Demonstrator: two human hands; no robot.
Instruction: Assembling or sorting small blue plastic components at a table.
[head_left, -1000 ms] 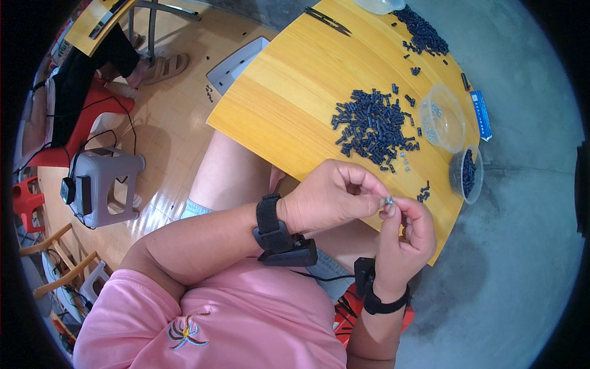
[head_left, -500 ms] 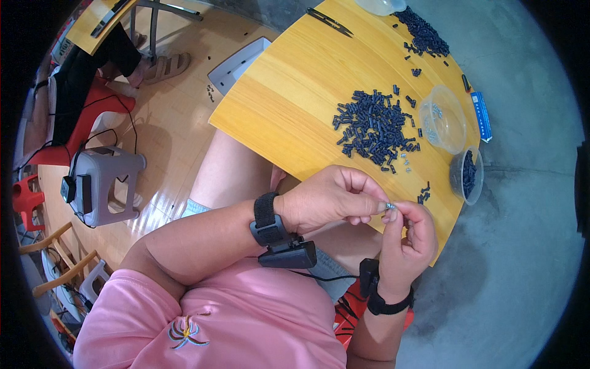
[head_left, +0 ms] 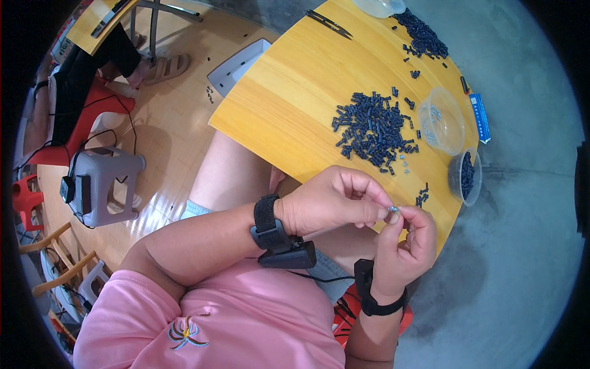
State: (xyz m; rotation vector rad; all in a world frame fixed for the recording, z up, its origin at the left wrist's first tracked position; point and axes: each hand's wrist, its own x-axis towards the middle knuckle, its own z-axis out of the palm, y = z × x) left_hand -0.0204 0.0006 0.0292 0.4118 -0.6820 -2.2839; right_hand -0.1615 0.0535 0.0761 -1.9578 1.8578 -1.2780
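Thumb and finger of my left hand [head_left: 338, 200] pinch a small shiny silver-blue metal piece [head_left: 393, 210], too small to name surely. My right hand [head_left: 407, 243] meets it fingertip to fingertip, also pinching the piece, mostly hidden by the fingers. Both hands are held just off the near edge of the yellow wooden table [head_left: 295, 92]. Beyond them lies a heap of small black cylindrical parts [head_left: 375, 126], with a few silvery bits [head_left: 404, 163] at its near side. Several loose black parts [head_left: 422, 195] lie just above my right hand.
A clear round tub [head_left: 442, 126] holds some silvery bits; a smaller tub [head_left: 465, 178] contains black parts. Farther back are another black heap [head_left: 423, 37], thread snips [head_left: 329, 24] and a blue packet [head_left: 479, 117]. A person's sandalled foot [head_left: 165, 69] and a grey stool [head_left: 110, 178] are at left.
Both hands have shifted slightly, with the joined fingertips a little lower and to the right. My right wrist has tilted left. The small metal piece stays between the fingers.
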